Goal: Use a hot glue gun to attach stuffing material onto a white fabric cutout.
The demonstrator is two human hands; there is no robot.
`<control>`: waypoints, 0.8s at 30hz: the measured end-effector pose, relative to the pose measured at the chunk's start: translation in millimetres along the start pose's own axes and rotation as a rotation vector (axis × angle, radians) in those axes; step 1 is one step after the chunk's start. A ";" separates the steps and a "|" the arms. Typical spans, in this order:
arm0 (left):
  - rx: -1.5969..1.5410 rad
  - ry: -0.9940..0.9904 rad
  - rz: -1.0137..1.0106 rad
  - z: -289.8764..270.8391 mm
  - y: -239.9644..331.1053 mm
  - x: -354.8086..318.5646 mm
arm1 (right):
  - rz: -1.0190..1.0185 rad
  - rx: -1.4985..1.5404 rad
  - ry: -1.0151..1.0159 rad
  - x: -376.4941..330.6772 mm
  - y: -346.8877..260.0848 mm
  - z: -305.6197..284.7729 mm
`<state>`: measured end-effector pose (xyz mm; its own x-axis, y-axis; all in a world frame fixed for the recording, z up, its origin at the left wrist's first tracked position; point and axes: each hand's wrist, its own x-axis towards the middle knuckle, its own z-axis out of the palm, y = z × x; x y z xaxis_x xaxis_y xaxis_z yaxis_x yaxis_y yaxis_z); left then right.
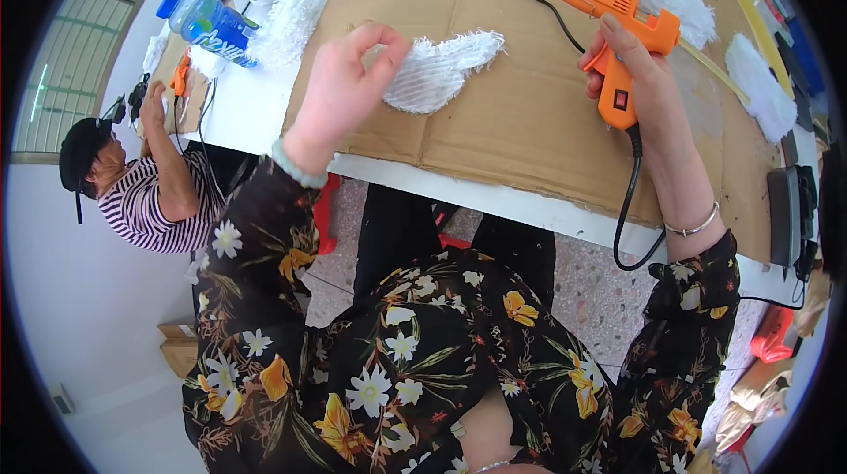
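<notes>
The white fuzzy fabric piece (441, 71) lies on the sheet of brown cardboard (529, 112), near its front left part, with one end under the left hand (348, 77). It looks soft, very light and limp, so I judge it will bend and slide easily on the cardboard if it is pushed from the side. The underside seems to be a thin mesh and the top a fluffy pile; a pinch at the narrow end or flat pressure from above should hold it best. The fingers (388, 42) of the left hand are curled down on the left end of the piece, and they seem to pinch it, though the exact contact is hidden by the hand itself.

The right hand (640, 68) is closed around the grip of the orange glue gun (609, 20), with the nozzle pointing left, above the cardboard and well apart from the fabric. The gun is stiff and its tip is probably hot. Its black cord (628, 209) hangs over the front edge of the table (494, 196) and could catch there.

Between the two hands the cardboard is bare, so there is room to move. More white fluffy pieces (750, 77) lie at the right, and a plastic bottle (207, 26) at the far left. Another person (146, 192) works at the left end of the table.
</notes>
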<state>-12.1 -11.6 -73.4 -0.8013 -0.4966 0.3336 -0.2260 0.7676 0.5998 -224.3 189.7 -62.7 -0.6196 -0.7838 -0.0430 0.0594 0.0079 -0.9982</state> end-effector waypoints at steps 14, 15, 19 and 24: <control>0.401 0.154 0.468 34.2 29.1 -9.7 | -0.048 -0.001 -0.004 -2.4 -5.3 0.0; 0.402 0.157 0.471 33.2 26.2 -8.9 | -0.051 -0.027 -0.019 -1.8 -5.2 0.2; 0.102 0.089 0.173 25.8 18.7 -0.5 | -0.049 -0.022 -0.043 -3.8 -7.9 3.8; -0.085 -0.012 0.015 23.7 9.6 11.8 | -0.025 -0.014 -0.021 -4.7 -3.8 3.9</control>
<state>-36.9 -0.5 -81.0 -0.8111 -0.4800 0.3342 -0.1666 0.7373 0.6546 -218.6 190.9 -58.6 -0.6044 -0.7965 -0.0174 0.0334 -0.0035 -0.9994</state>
